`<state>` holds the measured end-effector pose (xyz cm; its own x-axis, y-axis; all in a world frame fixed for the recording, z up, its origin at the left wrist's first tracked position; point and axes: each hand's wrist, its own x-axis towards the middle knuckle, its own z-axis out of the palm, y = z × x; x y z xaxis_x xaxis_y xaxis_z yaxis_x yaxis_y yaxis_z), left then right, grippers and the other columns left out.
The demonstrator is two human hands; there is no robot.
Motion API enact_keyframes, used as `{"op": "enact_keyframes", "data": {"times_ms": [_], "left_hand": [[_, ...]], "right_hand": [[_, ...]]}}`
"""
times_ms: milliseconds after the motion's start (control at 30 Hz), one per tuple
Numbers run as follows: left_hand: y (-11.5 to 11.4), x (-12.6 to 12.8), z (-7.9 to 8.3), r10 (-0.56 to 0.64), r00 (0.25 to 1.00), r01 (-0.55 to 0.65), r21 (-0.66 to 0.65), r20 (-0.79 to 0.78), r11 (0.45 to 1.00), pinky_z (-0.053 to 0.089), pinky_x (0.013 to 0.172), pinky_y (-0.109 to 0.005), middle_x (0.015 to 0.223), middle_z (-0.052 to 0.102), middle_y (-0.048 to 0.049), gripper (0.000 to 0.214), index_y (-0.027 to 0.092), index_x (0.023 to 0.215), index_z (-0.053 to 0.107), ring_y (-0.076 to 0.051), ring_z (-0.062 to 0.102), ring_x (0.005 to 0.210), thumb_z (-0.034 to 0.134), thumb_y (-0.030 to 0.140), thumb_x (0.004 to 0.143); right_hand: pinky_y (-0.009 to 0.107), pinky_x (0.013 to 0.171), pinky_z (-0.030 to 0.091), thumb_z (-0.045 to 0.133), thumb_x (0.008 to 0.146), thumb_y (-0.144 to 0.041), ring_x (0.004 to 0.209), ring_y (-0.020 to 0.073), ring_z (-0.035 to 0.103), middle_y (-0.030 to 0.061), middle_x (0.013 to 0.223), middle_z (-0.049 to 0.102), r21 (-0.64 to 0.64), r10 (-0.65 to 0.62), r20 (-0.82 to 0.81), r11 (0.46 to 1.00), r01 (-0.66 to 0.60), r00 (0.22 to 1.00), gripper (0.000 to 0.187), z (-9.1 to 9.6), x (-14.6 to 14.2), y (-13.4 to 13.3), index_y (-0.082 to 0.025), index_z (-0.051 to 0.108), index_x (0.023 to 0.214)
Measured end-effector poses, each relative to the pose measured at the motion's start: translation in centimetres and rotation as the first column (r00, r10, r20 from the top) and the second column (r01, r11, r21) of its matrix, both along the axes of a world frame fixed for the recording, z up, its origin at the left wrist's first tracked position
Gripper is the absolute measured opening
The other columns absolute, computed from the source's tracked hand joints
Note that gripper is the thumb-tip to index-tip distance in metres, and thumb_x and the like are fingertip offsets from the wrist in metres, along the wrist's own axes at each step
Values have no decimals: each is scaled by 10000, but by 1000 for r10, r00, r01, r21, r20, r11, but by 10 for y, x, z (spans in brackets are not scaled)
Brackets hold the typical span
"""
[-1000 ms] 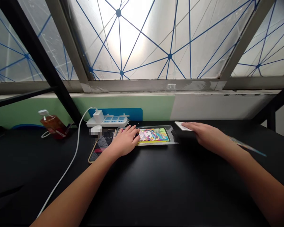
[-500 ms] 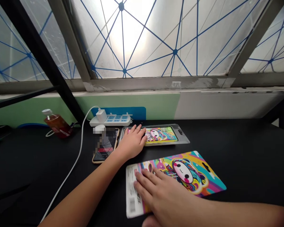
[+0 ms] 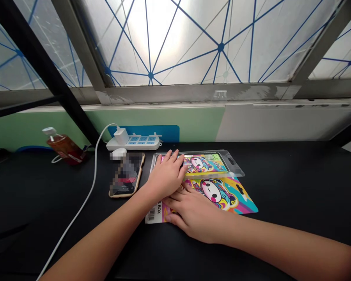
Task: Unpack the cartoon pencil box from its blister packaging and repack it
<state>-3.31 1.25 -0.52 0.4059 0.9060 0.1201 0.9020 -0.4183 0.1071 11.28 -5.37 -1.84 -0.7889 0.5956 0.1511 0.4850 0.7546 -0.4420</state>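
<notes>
Two bare hands lie on the black table (image 3: 295, 183), both palm down. The left grip (image 3: 165, 175) rests flat on the left end of one clear plastic pack (image 3: 219, 166), fingers stretched and a little spread, pinching nothing; inside the pack, just right of these fingers, I see one colourful case with a cartoon face. The right grip (image 3: 193, 210) presses flat on one printed card (image 3: 225, 195) with the same kind of cartoon face; its fingers are straight and close together, and they hold nothing between them. The card lies directly under this grip and goes out to the right of it; one white corner with a barcode shows to the left of the wrist. The far edge of the card meets the near edge of the pack; if it goes under, I cannot tell. The two grips touch each other at the fingers.

Left of the left grip lies one phone (image 3: 125, 175); beyond it stands one white power strip (image 3: 134, 142) with one charger plugged in; one white cable (image 3: 84, 203) runs from there toward the near edge. Far to the left lies one bottle (image 3: 62, 146) with brown liquid.
</notes>
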Motion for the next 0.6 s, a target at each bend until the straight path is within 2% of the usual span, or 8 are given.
{"op": "enact_keyframes", "data": {"times_ms": [133,367,500,600], "left_hand": [[2,2,-1,0,1000,0,36,-1,999,261,1200,-579,1639,338,-106,542,193,1510,451,-325,266,1528,270,432,1059],[6,3,-3,-9,1000,7,97,20,995,297,1182,-574,1606,403,-120,514,187,1455,510,-326,329,1500,290,426,1056],[6,2,-1,-36,999,31,127,33,991,322,1167,-573,1563,472,-122,507,179,1411,553,-331,381,1469,284,424,1059],[6,0,1,-44,998,37,127,50,991,326,1178,-533,1539,510,-96,487,195,1390,574,-305,412,1452,288,409,1058]], "right_hand": [[478,1206,273,460,1035,-378,1379,272,483,97,1374,650,35,-25,-6,999,26,1000,354,-2,-3,3,-206,637,1288],[457,1153,345,490,1026,-368,1308,270,536,106,1284,694,113,-38,-48,993,44,998,312,-10,-4,12,-184,662,1209],[366,1025,452,516,1016,-340,1112,233,638,80,1118,751,164,-23,-126,985,44,992,250,-15,-5,15,-177,696,1079],[323,865,496,449,1029,-283,891,199,668,63,921,763,288,-8,-188,956,63,982,301,-8,1,20,-185,707,908]]}}
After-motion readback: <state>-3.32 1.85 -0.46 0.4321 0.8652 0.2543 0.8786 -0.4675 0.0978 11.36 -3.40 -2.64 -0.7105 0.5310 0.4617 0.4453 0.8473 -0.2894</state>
